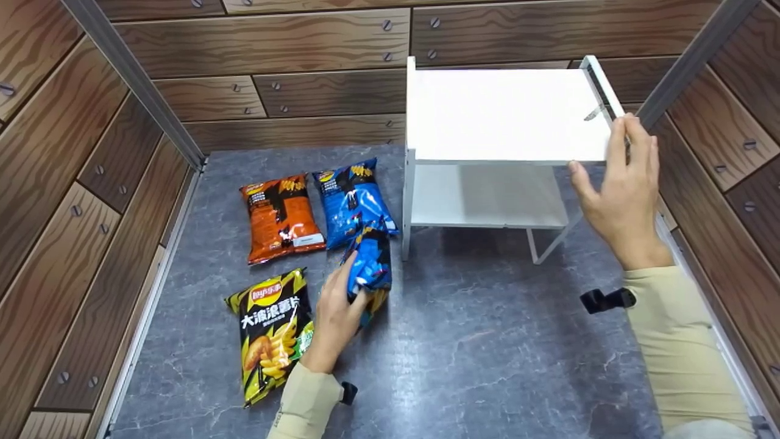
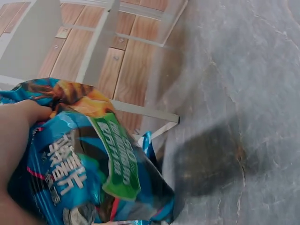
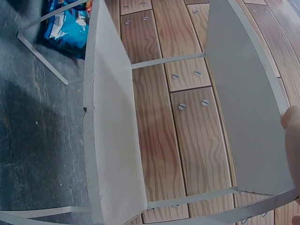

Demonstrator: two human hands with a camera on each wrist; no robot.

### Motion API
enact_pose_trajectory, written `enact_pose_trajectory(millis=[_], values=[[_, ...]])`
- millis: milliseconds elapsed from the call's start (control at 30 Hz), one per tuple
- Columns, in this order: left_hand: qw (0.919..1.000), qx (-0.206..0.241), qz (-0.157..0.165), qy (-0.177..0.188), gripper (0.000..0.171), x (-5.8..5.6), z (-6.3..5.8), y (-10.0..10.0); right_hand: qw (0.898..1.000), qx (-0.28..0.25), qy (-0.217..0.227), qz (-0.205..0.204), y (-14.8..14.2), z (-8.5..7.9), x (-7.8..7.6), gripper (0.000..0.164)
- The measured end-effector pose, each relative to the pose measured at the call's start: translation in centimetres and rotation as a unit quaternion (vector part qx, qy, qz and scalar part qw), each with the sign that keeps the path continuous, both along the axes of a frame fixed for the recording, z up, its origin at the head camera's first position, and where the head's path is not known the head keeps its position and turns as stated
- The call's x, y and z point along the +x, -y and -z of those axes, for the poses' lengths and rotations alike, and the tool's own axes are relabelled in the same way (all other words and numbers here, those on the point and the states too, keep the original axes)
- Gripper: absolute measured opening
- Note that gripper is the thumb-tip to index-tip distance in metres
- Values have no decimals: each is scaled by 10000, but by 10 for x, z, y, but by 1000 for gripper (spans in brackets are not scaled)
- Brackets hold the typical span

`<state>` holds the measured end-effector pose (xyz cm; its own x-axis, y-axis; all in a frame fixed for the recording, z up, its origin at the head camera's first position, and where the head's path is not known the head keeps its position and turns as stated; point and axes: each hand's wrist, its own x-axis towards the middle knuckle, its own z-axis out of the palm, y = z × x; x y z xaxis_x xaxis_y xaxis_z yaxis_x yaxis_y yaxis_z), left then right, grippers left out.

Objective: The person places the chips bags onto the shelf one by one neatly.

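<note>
Likely lift step — left hand (image 1: 335, 311) grips blue plastic chip bag (image 1: 372, 259); spread right hand (image 1: 627, 192) touches white two-tier rack (image 1: 499, 116). Next, presumably: rack clearance.

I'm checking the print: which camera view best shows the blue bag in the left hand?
Left wrist: the held bag shows large, its print facing the camera. Head shows it smaller, partly hidden by the left hand. Right wrist shows a blue bag beyond the shelf, perhaps another one.
</note>
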<state>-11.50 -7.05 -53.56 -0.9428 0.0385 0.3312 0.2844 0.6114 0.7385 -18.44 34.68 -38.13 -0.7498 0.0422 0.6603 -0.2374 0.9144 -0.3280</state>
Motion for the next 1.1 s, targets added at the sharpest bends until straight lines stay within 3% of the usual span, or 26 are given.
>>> enact_pose_trajectory(millis=[167, 467, 533, 700, 767, 867, 967, 1100], values=[[9966, 649, -315, 392, 61, -1, -4, 2, 10000, -15, -10, -12, 1, 0, -1, 78], [9803, 1672, -549, 895, 55, -1, -3, 9, 10000, -78, -33, -17, 1, 1, -2, 78], [9729, 1997, -584, 1010, 55, -1, -2, 11, 10000, -70, -26, -14, 1, 2, -2, 77], [9447, 2804, -758, 1521, 56, -1, 2, 15, 10000, -45, -6, 1, 1, 1, -1, 77], [9389, 2910, -881, 1610, 57, -1, 5, 16, 10000, -52, -15, 0, 1, 1, -1, 77], [9398, 2843, -1090, 1549, 56, 1, 10, 16, 10000, -72, -29, -5, 1, 2, -1, 78], [9458, 2646, -1277, 1384, 57, 4, 16, 14, 9999, -89, -54, 2, 0, 2, -2, 78], [9502, 2526, -1329, 1250, 61, 9, 22, 13, 9999, -90, -46, 22, 0, 2, -2, 78]])
